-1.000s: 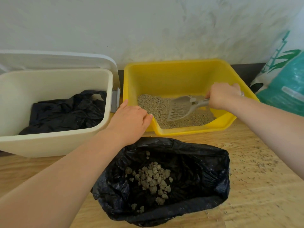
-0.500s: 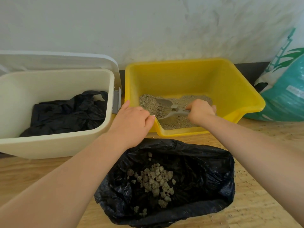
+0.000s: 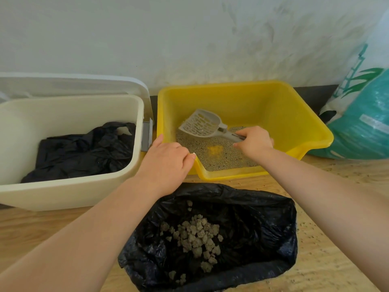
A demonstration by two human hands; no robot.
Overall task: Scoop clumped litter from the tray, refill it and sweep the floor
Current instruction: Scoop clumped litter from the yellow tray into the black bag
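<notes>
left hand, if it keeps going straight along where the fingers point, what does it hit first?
The left hand already grips the near-left corner of the yellow tray, fingers curled over its rim. Pushed straight on, it would probably meet the litter on the tray floor, then the scoop head. Depth is unclear.

Soft, even daylight fills the scene, bright without harsh glare. The yellow tray (image 3: 311, 131) glows evenly, its inner walls only slightly darker than the rim. Shadows are faint and diffuse; the deepest dark sits in the folds of the black bag (image 3: 263, 232) below the tray. Wide-angle distortion bows the lines left of the tray and stretches both forearms toward the bottom corners. Focus is fairly sharp centrally, softer toward the edges.
</notes>
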